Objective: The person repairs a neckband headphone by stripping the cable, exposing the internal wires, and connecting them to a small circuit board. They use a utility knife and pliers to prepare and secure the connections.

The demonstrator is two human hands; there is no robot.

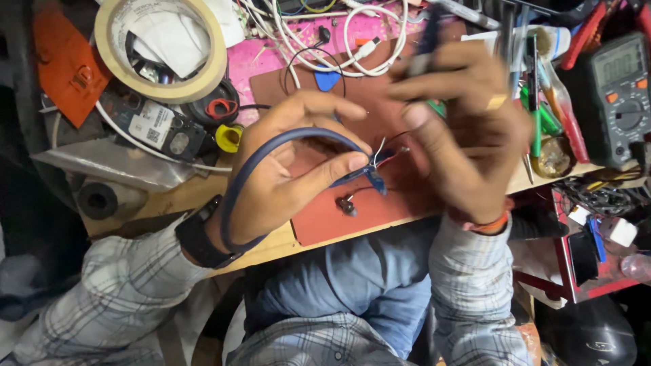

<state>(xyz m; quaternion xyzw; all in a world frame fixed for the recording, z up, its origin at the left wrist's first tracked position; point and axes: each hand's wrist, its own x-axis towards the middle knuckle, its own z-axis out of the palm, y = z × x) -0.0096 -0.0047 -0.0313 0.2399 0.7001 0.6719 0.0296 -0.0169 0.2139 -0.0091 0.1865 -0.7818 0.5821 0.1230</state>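
Left hand (285, 163) pinched blue neckband earphone (234, 196) with bared wires (383, 154) near tabletop (196, 193) front edge; right hand (461, 129) gripped a tool (427, 37) (blurred); repair mid-step, steady wire contact needed next.

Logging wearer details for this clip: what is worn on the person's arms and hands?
Both arms wear light grey plaid sleeves pushed up above the wrists. The left hand is bare, with a black watch at its wrist. The right hand is bare, with an orange band at its wrist.
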